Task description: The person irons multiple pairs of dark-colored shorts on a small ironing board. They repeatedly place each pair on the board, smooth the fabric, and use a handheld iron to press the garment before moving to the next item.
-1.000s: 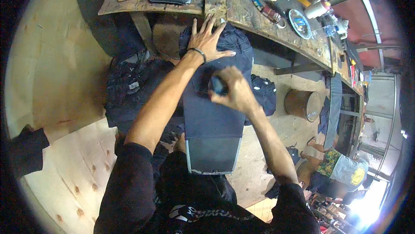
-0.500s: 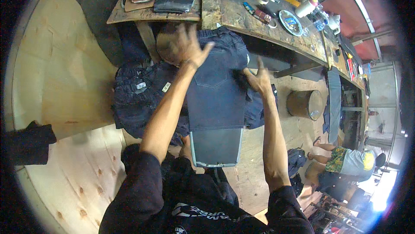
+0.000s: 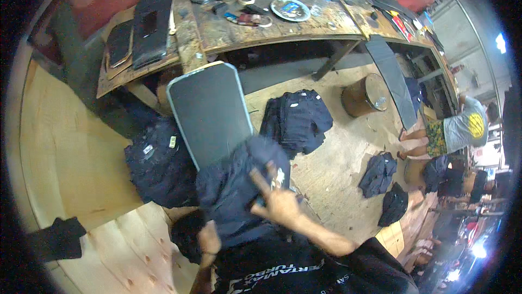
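Observation:
A flat dark board [image 3: 209,112] with a pale grey rim points away from me, its far end bare. Dark navy trousers [image 3: 228,193] lie bunched over or against its near end, close to my body. My left hand [image 3: 208,239] is closed at the lower left edge of the cloth, blurred. Over the right side of the trousers is my right hand [image 3: 283,206], its fingers apart and smeared by motion, near a small white patch on the cloth. How much of the board lies under the cloth is hidden.
A pile of dark garments [image 3: 163,163] is left of the board, a folded stack [image 3: 299,120] right of it. The workbench [image 3: 239,36] beyond holds a plate [image 3: 291,10], bottles and tools. A round stool [image 3: 364,95] and another person [image 3: 457,131] are at right.
My view has swung left. The board's bare end, near me before, now points away. The trousers have come toward my body, and both hands have drawn back with them.

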`<move>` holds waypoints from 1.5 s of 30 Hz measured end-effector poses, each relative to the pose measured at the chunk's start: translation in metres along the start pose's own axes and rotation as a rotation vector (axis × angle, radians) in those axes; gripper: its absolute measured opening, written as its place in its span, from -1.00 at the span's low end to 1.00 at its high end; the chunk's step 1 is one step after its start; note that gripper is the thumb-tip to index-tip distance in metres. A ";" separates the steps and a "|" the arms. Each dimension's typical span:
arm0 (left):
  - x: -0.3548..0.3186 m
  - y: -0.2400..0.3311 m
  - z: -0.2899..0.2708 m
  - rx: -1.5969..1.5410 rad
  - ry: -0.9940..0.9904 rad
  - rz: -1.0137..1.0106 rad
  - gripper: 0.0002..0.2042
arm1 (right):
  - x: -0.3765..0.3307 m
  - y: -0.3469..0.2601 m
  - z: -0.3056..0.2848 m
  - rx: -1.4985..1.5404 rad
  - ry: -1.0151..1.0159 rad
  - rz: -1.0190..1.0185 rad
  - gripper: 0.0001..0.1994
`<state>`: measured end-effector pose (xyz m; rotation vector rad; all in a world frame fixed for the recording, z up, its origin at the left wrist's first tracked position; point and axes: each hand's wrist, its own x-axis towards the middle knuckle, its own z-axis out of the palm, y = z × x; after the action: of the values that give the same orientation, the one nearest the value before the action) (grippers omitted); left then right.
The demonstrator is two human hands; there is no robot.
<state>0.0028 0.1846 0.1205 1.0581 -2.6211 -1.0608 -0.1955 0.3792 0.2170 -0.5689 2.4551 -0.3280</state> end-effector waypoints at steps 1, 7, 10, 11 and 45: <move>0.024 -0.008 -0.030 -0.260 -0.111 -0.294 -0.61 | -0.009 -0.010 0.007 0.113 -0.175 -0.067 0.05; 0.096 0.031 -0.039 -0.002 0.071 0.424 -0.58 | 0.004 -0.021 0.012 0.643 0.203 -0.409 -0.12; 0.100 0.094 0.001 0.463 -0.468 0.651 -0.12 | 0.018 0.004 -0.005 0.774 0.408 -0.083 -0.38; 0.127 0.111 0.010 0.497 -0.378 0.668 -0.08 | 0.023 0.011 -0.009 0.881 0.265 0.272 -0.46; 0.400 0.179 0.090 0.332 -0.129 0.839 0.18 | 0.130 -0.030 0.066 0.254 0.288 -0.234 -0.29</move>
<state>-0.4288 0.0665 0.1140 -0.1464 -2.9187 -0.5155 -0.2417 0.2854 0.1105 -0.7409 2.5632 -0.8566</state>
